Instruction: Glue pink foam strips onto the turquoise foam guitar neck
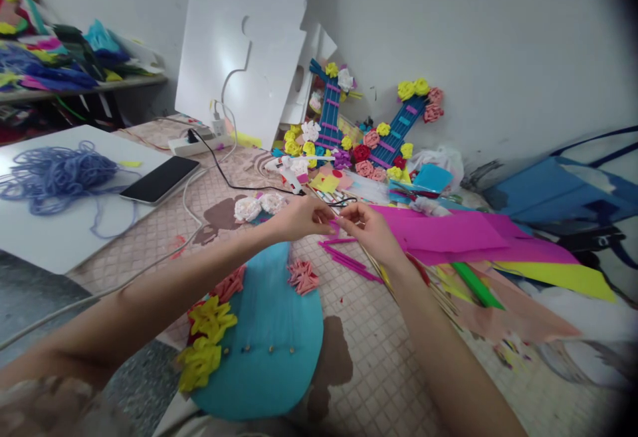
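My left hand (305, 216) and my right hand (366, 228) meet fingertip to fingertip above the table. Both are closed in a pinch on a small magenta piece (334, 227), partly hidden by the fingers. Just below them several rolled magenta paper sticks (349, 261) lie on the patterned tabletop. Nearer to me lies a turquoise guitar-shaped piece (272, 304) with thin strings, yellow paper flowers (202, 350) on its left edge and a pink flower (303, 277) at its right. White flowers (260, 206) sit at its far end, beside my left hand.
A white glue gun (288, 171) with a black cord lies beyond my hands. Two decorated guitars (399, 133) lean on the wall. Magenta paper sheets (448, 234) spread rightward. At left are a phone (160, 179) and blue yarn (60, 174); a white cable crosses the table.
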The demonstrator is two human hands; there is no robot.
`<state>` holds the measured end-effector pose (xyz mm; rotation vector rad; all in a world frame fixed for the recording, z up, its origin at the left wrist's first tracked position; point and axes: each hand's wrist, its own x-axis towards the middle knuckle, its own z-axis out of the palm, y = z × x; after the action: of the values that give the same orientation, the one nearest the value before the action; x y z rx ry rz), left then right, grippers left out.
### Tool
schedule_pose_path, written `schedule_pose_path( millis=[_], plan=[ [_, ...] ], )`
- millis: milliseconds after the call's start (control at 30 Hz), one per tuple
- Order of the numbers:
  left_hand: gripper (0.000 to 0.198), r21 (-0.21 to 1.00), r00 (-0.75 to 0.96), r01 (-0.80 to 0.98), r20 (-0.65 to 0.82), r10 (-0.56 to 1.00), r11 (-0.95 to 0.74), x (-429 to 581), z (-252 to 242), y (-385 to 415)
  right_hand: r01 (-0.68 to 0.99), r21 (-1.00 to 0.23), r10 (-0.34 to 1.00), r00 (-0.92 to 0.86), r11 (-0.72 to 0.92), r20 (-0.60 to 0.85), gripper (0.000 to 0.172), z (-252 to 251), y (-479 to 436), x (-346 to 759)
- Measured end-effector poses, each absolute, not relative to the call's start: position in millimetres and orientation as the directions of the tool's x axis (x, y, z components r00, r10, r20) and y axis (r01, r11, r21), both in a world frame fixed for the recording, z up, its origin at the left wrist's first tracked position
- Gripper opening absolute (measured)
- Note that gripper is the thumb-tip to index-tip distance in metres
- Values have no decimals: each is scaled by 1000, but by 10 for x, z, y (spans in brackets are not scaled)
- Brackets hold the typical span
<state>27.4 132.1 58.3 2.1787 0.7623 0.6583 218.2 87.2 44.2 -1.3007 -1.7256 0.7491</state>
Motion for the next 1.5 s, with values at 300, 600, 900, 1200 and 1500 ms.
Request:
schedule_pose_path(
  millis=[300, 600, 900, 1200, 1500],
  plan=[
    [15, 715, 653, 248, 375, 658, -654, 368, 671, 1259, 236, -948, 968, -181, 212, 172, 28, 442, 849, 2156],
    [22, 723, 637, 246, 382, 670, -646, 328, 727, 1274, 198, -959, 961, -230, 203, 156, 41, 468, 795, 2024],
    [32, 531, 581, 559, 298, 758, -637, 233, 549, 1354, 366, -885, 958, -116, 287, 263, 38, 659, 747, 2157],
    [26, 451, 659, 588, 216, 721, -672, 255, 471, 1331, 652, -648, 769, 154, 392, 620, 24, 1135, 573, 2566],
    [35, 688, 703, 398, 196, 683, -607, 295, 420, 1303, 601, -721, 938, -254, 345, 237, 24, 957, 645, 2458]
  ],
)
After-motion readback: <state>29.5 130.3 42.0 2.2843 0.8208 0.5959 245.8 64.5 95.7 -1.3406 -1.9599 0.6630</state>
